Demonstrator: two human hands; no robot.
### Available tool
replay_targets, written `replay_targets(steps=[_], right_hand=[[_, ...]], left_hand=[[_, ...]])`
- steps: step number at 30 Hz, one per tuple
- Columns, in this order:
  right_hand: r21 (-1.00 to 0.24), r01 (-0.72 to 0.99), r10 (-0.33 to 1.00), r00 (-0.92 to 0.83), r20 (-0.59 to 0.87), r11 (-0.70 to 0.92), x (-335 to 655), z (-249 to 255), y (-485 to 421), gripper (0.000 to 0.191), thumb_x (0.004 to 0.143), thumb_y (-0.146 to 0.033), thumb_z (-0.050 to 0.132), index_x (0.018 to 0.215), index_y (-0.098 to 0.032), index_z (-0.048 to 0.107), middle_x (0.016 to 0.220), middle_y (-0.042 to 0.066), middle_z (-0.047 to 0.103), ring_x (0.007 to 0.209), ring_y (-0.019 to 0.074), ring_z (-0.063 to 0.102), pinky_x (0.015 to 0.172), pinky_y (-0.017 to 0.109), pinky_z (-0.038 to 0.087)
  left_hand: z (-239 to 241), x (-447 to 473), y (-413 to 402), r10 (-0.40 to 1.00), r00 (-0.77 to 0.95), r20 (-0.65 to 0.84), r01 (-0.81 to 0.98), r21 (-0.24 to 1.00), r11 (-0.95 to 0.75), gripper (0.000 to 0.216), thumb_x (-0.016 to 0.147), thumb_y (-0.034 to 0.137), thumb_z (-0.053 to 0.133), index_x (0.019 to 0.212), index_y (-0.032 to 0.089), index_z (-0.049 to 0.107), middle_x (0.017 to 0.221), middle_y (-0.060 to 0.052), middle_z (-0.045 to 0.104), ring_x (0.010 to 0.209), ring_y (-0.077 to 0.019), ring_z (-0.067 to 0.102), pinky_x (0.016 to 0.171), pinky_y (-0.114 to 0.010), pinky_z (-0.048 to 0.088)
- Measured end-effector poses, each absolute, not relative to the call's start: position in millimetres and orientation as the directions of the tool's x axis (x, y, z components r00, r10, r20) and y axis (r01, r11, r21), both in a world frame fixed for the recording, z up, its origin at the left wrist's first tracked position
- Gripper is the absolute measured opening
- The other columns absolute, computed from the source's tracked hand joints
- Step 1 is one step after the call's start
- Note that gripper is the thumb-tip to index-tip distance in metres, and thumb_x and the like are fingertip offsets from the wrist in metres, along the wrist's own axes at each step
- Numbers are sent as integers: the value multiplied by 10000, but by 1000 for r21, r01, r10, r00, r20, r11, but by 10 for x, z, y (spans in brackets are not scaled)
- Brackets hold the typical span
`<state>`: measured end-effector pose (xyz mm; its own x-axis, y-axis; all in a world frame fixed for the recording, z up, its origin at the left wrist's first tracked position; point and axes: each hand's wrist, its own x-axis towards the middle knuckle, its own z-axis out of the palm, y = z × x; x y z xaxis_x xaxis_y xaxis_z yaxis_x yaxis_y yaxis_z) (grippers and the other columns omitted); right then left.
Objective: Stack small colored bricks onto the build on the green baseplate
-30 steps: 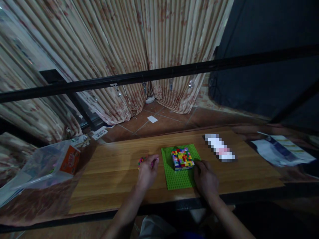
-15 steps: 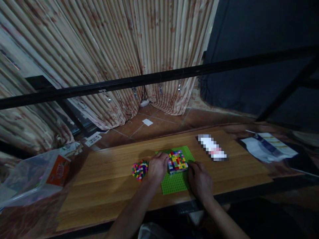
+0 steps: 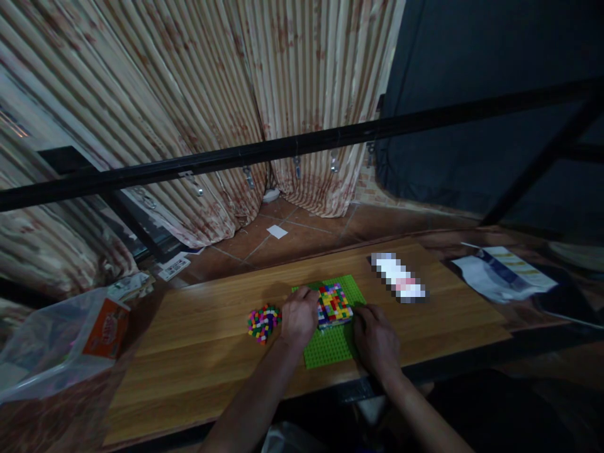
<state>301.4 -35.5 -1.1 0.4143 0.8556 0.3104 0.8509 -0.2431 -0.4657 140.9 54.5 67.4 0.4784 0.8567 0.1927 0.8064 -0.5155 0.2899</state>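
A square block of small multicoloured toy bricks (image 3: 335, 303) stands on a green studded baseplate (image 3: 325, 350), which lies on the wooden table. My left hand (image 3: 299, 316) is at the block's left edge, over the left part of the plate. Its fingers are bent together and their tips are hard to see; whatever they pinch, if anything, is hidden. My right hand (image 3: 376, 338) rests at the plate's right edge, near the block's right corner, fingers curled in and largely hidden from view. Left of my left hand lies a pile of loose coloured bricks (image 3: 263, 323).
A pixelated oblong item (image 3: 397, 277) lies at the back right of the wooden table (image 3: 198, 352). Beyond the table's left end stands a clear plastic box (image 3: 56, 346) with an orange label. White and blue packaging (image 3: 504, 272) sits right of the table. A black bar (image 3: 292, 146) crosses behind.
The whole view has shifted slightly, so things appear a little further left. Both hands keep nearly the same places beside the brick block.
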Motion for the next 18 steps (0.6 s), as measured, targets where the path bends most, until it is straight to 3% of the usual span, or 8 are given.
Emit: replay_targets(steps=[9,18], right_hand=[[-484,848,852,407,330,-217,3021,-35,-357,268,915,-209,430,1053,-203,659,1116,74,645,982,201,627,827,313,472],[-477,848,858,409,312,-231,3014,-2,-360,268,923,-209,425,1062,-195,653,1130,75,642,957,195,631,788,296,466]], left_hand=[[549,1349,526,941,258,217,740,582,-337,278,869,207,525,1127,215,630,1038,-45,677,921,-176,657,834,-298,514],[570,1380,415,981,145,127,698,690,-192,210,858,218,540,1036,192,648,986,-51,713,875,-179,678,828,-313,527]])
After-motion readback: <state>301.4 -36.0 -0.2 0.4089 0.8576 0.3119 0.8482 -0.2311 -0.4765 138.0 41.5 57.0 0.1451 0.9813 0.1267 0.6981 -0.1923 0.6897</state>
